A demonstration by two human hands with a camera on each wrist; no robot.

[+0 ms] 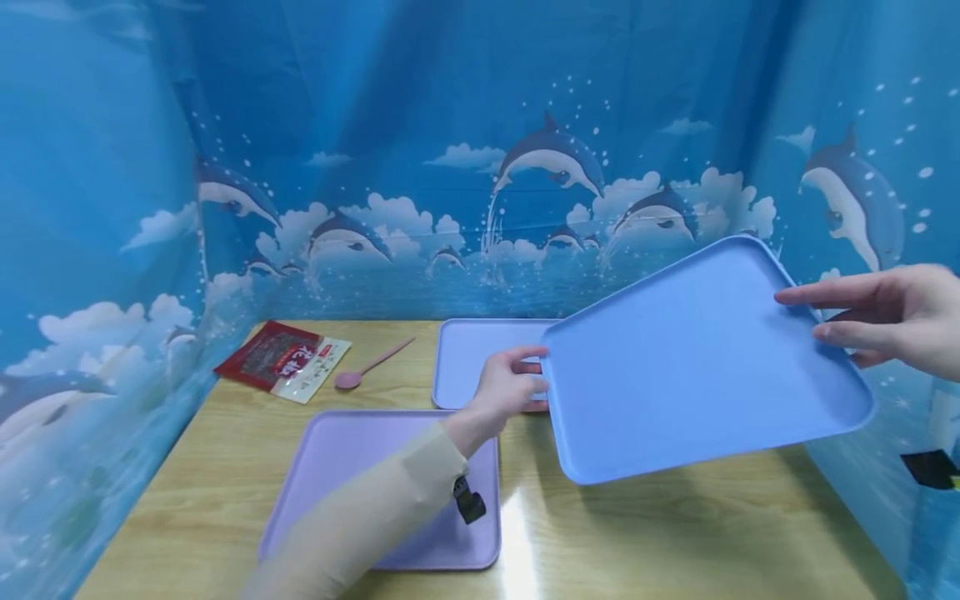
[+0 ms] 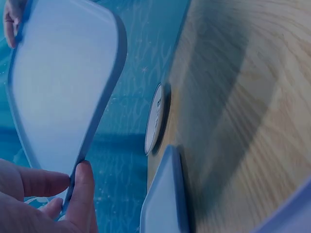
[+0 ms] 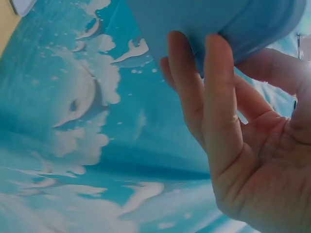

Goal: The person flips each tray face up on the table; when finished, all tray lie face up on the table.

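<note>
Between both hands a blue rectangular tray (image 1: 697, 358) is held tilted above the table. My left hand (image 1: 506, 387) pinches its left edge, and in the left wrist view the thumb and fingers of the left hand (image 2: 53, 194) grip the rim. On the far side, my right hand (image 1: 900, 321) holds the right edge. The right wrist view shows the fingers of the right hand (image 3: 248, 136) on both faces of the tray (image 3: 209, 19). Below the left forearm lies a purple tray (image 1: 397, 450). Another, pale lavender tray (image 1: 480, 354) lies behind it, partly hidden by the left hand and blue tray.
At the back left lie a red and white food packet (image 1: 281, 362) and a pink spoon (image 1: 363, 373) on the wooden table (image 1: 210, 467). A round white-faced object (image 2: 155, 119) stands near the table's far edge. Dolphin-printed curtains (image 1: 450, 125) enclose the back and sides.
</note>
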